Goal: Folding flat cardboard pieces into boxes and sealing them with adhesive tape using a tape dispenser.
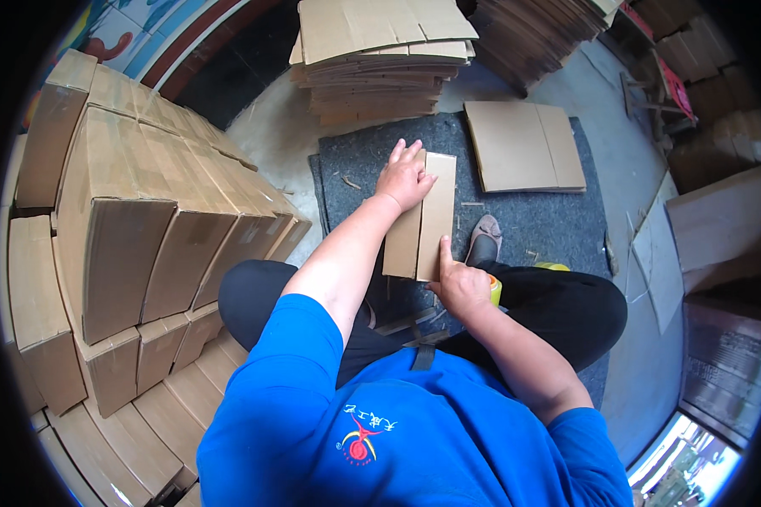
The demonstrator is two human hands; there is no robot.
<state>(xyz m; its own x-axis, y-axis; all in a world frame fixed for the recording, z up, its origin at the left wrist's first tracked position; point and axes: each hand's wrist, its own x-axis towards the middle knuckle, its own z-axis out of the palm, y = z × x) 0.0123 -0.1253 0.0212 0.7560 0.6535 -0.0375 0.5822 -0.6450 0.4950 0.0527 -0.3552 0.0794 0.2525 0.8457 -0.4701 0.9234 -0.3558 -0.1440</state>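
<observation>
A narrow cardboard box (436,211) lies between my legs, its two long top flaps folded in and a thin seam showing down the middle. Over its far end rests my left hand (404,179), open, with fingers stretched past the edge and the thumb across the right flap. My right hand (465,289) is at the near end, its index finger extended onto the right flap and the thumb by the near edge. Its other fingers are curled about a yellow roll of tape (495,292), mostly hidden by the hand.
A dark grey mat (533,221) lies under the work. Flat cardboard sheets (520,148) rest at its far right, with a taller stack (380,59) beyond. Closed boxes (131,253) are piled at my left. A yellow-green object (552,266) shows beyond my right knee.
</observation>
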